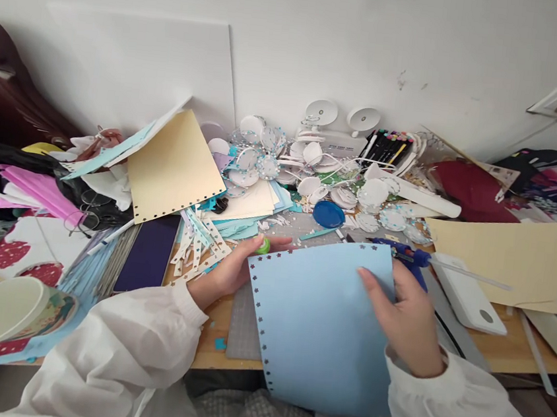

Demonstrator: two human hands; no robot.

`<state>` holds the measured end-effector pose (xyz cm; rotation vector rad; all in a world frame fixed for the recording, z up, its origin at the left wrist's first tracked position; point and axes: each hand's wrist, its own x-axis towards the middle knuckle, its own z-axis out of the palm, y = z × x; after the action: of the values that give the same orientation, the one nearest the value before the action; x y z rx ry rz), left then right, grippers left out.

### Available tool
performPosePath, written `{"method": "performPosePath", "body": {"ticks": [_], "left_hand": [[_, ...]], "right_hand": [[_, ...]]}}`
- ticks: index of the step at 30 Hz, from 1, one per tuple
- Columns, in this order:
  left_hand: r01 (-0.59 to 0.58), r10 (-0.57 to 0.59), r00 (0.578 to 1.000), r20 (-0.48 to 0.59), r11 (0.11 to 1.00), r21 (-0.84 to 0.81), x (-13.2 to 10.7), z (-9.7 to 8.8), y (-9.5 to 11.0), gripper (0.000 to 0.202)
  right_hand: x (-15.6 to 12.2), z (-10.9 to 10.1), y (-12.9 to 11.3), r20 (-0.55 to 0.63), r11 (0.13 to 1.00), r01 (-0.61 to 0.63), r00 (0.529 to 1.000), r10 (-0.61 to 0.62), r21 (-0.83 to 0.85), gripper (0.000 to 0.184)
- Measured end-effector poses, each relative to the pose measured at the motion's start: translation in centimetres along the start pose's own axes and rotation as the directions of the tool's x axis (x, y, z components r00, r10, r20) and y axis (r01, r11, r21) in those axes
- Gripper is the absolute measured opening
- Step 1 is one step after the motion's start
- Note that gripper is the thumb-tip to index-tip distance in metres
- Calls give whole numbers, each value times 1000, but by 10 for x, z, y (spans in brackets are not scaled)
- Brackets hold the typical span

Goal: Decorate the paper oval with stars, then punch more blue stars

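A sheet of light blue paper tilts in front of me, its lower edge over my lap. Small star- or flower-shaped holes run down its left edge and along parts of its top edge. My right hand pinches the sheet at its upper right, thumb in front and fingers behind. At the top left corner my left hand is closed around a small green craft punch, thumb on top. The paper hides part of the punch and of the fingers. Behind the right hand lies a blue glue gun.
A cream sheet with punched edges leans at the left, above paper strips. White discs with beads crowd the back. A blue lid, a white device and a paper cup stand around.
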<state>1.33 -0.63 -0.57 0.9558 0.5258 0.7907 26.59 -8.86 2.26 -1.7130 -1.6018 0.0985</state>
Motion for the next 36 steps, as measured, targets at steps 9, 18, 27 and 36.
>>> {"method": "performPosePath", "body": {"ticks": [9,18,27,36], "left_hand": [[73,36,983,-182,825,560,-2,5,-2,48],[-16,120,987,-109,740,672,4,-8,-14,45],[-21,-1,999,51,897,441,8,-6,-7,39],[58,19,995,-96,668,742,6,-8,-7,24]], "right_hand": [[-21,30,-1,-146,992,125,982,-123,6,45],[31,71,-48,258,744,651,701,-665,149,42],[31,108,-14,27,798,413,882,-471,439,31],[37,90,-17,189,719,39,953,-235,694,32]]}}
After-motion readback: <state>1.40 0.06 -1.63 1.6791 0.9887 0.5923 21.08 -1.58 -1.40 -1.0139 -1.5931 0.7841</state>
